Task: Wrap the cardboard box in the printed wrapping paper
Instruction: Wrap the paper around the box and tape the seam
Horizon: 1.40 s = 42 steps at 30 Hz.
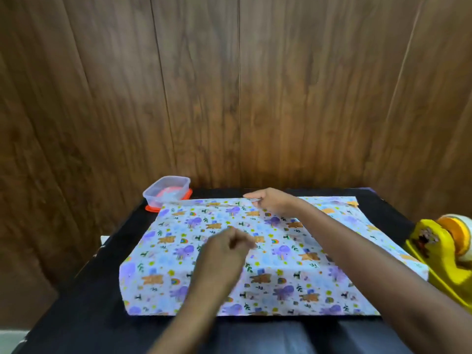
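the paper [194, 241] covers the box, hidden beneath it, in the middle of the black table [84, 290], with a tape dispenser [441, 251] just right of it. the right hand [268, 201] pinches the paper's far edge; the left hand [224, 251] is curled above the top, too blurred to tell whether it holds anything

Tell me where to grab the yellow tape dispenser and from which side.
Probably grip the yellow tape dispenser across its raised body below the roll, coming from above with the right hand. It stands upright at the right edge of the table, and its sloped foot looks too low and wide to pinch.
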### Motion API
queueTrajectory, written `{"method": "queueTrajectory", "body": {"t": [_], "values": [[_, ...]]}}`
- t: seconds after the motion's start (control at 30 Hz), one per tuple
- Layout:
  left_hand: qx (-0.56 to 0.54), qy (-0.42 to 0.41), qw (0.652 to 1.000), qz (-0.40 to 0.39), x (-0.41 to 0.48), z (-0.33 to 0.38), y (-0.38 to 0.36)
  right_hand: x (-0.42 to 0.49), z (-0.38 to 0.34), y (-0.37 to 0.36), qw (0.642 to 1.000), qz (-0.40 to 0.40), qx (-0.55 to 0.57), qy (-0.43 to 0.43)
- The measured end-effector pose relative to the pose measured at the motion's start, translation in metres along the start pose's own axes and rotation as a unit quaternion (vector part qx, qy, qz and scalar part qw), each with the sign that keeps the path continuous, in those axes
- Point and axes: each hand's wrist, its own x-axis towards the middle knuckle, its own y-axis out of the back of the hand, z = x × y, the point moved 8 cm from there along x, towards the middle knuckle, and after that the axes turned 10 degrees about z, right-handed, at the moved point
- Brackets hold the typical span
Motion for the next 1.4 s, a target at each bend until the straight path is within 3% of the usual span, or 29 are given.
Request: {"method": "queueTrajectory", "body": {"t": [0.03, 0.1, 0.17, 0.23, 0.37, 0.5, 0.6, 0.67, 0.8, 0.93, 1.07, 1.27, 1.4], "values": [[0.133, -0.099, 0.985, 0.039, 0.024, 0.013, 0.003, 0.0, 0.001, -0.002, 0.999, 0.016, -0.038, 0.022], [0.356, -0.217, 0.909, 0.019, 0.073, 0.024, -0.022, 0.0, 0.003, -0.007, 0.986, 0.048, -0.149, 0.055], [0.484, -0.23, 0.842, -0.061, 0.118, 0.006, -0.053, -0.003, 0.002, -0.014, 0.974, 0.047, -0.206, 0.082], [0.533, -0.209, 0.81, -0.127, 0.142, -0.021, -0.067, -0.005, 0.002, -0.02, 0.968, 0.027, -0.228, 0.098], [0.529, -0.17, 0.816, -0.157, 0.147, -0.048, -0.065, -0.001, 0.007, -0.024, 0.969, -0.001, -0.225, 0.1], [0.552, -0.175, 0.805, -0.126, 0.137, -0.044, -0.062, -0.006, 0.004, -0.005, 0.991, 0.07, -0.084, 0.084], [0.57, -0.18, 0.794, -0.108, 0.133, -0.044, -0.064, -0.016, -0.001, -0.014, 0.975, 0.034, -0.2, 0.096], [0.571, -0.179, 0.793, -0.113, 0.134, -0.045, -0.064, -0.02, 0.007, -0.02, 0.964, -0.007, -0.26, 0.059], [0.552, -0.152, 0.808, -0.142, 0.135, -0.046, -0.06, -0.031, 0.044, 0.006, 0.965, 0.015, -0.256, -0.054], [0.556, -0.147, 0.801, -0.166, 0.131, -0.048, -0.063, -0.046, 0.074, 0.03, 0.96, 0.019, -0.257, -0.114], [0.571, -0.172, 0.784, -0.172, 0.127, -0.044, -0.065, -0.049, 0.079, 0.037, 0.954, 0.033, -0.267, -0.133], [0.548, -0.136, 0.799, -0.206, 0.113, -0.029, -0.083, -0.053, 0.077, 0.037, 0.955, 0.039, -0.266, -0.125], [0.551, -0.13, 0.805, -0.178, 0.109, -0.027, -0.093, -0.054, 0.075, 0.039, 0.96, 0.043, -0.246, -0.122]]}}
